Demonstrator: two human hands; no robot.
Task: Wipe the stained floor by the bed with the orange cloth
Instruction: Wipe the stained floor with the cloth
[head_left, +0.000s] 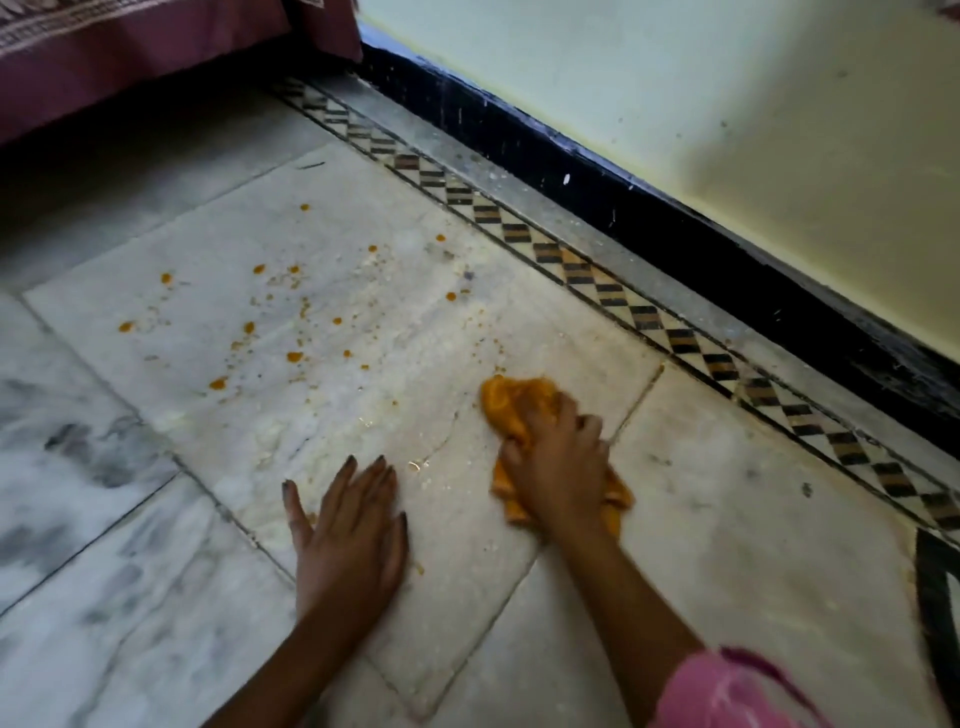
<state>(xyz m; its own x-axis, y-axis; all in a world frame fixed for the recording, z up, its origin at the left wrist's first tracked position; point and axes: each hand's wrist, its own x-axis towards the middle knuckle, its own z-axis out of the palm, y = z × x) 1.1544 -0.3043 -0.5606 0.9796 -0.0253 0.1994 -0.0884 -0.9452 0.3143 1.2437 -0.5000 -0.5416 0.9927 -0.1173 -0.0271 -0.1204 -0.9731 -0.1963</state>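
Count: one cloth (511, 410), two hands, one bed (104, 57), over a dozen orange spots (295, 356) on floor (727, 519). Landmark: cloth. Right hand (558, 462) on top of cloth, fingers curled, gripping it, pressing it to floor; cloth bunched, showing beyond fingertips and under palm. Left hand (348, 540) left of cloth, apart, flat on floor, fingers spread, holding nothing. Spots left of and beyond cloth, toward bed. Patterned border strip (644, 317) and black skirting (675, 228) right of cloth; bare floor between.
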